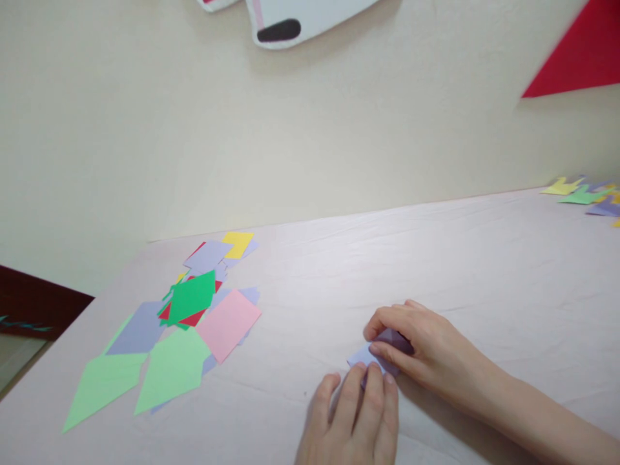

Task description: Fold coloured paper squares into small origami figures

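A small lilac paper piece (364,354), partly folded, lies on the pale table (436,258) near the front. My right hand (416,342) curls over its far side, thumb and fingers pinching a fold. My left hand (356,416) comes from below with its fingertips pressed flat on the near edge of the same piece. Most of the paper is hidden under both hands.
A loose pile of coloured paper squares (194,303) lies at the left: green, pink, lilac, red, yellow. Several folded paper shapes (584,194) sit at the far right edge. A cream wall stands behind, with a red paper triangle (576,58) and a white cutout (290,19).
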A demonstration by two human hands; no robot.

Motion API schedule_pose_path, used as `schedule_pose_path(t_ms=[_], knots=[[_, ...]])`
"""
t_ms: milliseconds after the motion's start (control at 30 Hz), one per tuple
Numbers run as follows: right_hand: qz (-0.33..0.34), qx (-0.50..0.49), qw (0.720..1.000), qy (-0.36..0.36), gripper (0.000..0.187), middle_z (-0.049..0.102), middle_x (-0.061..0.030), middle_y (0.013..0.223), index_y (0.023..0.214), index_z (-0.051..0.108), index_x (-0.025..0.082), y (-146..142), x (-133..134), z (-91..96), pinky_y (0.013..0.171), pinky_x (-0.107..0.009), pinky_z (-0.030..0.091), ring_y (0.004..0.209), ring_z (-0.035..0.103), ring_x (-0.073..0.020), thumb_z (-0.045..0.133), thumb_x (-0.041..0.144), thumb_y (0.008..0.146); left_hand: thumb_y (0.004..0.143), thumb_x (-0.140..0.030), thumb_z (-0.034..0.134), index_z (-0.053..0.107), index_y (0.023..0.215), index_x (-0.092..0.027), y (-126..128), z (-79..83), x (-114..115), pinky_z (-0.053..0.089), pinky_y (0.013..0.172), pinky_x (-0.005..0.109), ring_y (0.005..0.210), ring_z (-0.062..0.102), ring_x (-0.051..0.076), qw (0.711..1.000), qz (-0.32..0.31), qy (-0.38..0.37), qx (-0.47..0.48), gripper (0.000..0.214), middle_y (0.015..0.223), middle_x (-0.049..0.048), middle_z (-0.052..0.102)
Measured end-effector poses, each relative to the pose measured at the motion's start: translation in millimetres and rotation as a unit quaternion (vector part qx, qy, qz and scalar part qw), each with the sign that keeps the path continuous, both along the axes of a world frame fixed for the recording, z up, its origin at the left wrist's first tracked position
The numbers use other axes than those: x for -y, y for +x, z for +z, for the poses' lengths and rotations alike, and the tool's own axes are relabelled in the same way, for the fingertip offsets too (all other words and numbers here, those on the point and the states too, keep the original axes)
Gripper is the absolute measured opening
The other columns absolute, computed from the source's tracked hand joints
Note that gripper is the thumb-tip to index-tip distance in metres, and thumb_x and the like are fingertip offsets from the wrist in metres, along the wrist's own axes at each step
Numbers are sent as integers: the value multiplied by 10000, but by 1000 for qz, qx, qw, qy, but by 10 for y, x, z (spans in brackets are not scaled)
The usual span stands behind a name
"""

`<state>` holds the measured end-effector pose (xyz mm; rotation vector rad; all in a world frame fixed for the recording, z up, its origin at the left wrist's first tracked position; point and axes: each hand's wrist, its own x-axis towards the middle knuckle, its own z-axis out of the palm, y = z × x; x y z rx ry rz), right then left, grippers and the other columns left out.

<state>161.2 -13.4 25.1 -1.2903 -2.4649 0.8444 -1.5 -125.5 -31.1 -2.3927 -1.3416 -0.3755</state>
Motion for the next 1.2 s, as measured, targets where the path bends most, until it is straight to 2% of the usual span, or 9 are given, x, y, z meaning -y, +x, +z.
schedule_pose_path(t_ms=[167, 300, 500, 600, 767, 933, 1200], knots=[[9, -18, 1000, 20, 134, 690, -18, 865, 886, 629, 212, 36, 48, -38, 763, -324, 427, 800, 604, -189, 561, 120, 816, 938, -253, 527, 624, 1223, -222, -18, 32, -50, 365, 1010, 360, 1135, 557, 222, 1000, -26, 7, -3, 302, 1226, 64, 655], [24, -36, 999, 24, 176, 620, -63, 1009, 961, 627, 217, 104, 137, -31, 812, -355, 444, 909, 568, -220, 560, 131, 823, 949, -287, 509, 649, 1162, -208, -52, 28, -102, 368, 974, 357, 1104, 561, 223, 998, -64, 28, -2, 267, 1210, 67, 658], [-10, -60, 998, 24, 240, 556, -68, 1082, 966, 605, 228, 114, 233, 0, 896, -383, 430, 1029, 510, -241, 592, 93, 768, 974, -225, 404, 657, 1098, -199, -52, 65, -131, 356, 932, 355, 1087, 549, 197, 997, -67, 27, 41, 283, 1146, 27, 693], [-15, -68, 997, 19, 269, 551, -66, 1078, 960, 596, 225, 101, 235, 1, 901, -397, 425, 1029, 499, -243, 581, 70, 741, 976, -311, 429, 653, 1100, -203, -47, 78, -125, 362, 914, 359, 1070, 566, 211, 997, -60, 20, 36, 278, 1136, 34, 699], [-10, -66, 998, 15, 368, 541, -78, 1106, 1028, 579, 215, 145, 228, -7, 919, -434, 411, 1047, 482, -258, 550, 40, 705, 997, -318, 369, 675, 1010, -197, -43, 116, -125, 362, 917, 352, 1047, 593, 189, 996, -57, 13, 63, 330, 1132, 23, 707], [-12, -75, 997, 24, 482, 529, -93, 1148, 1148, 536, 198, 232, 187, -52, 946, -446, 393, 1078, 466, -267, 526, 32, 696, 975, -546, 306, 684, 935, -163, -29, 159, -151, 355, 921, 358, 1007, 613, 210, 992, -75, 23, 100, 540, 1074, 73, 724], [-9, -110, 994, 8, 534, 535, -93, 1170, 1170, 522, 184, 332, 104, -81, 982, -444, 383, 1097, 459, -261, 485, 14, 665, 947, -623, 262, 644, 888, -159, -41, 174, -115, 370, 916, 373, 1010, 635, 223, 991, -57, 10, 125, 603, 1078, 102, 720]])
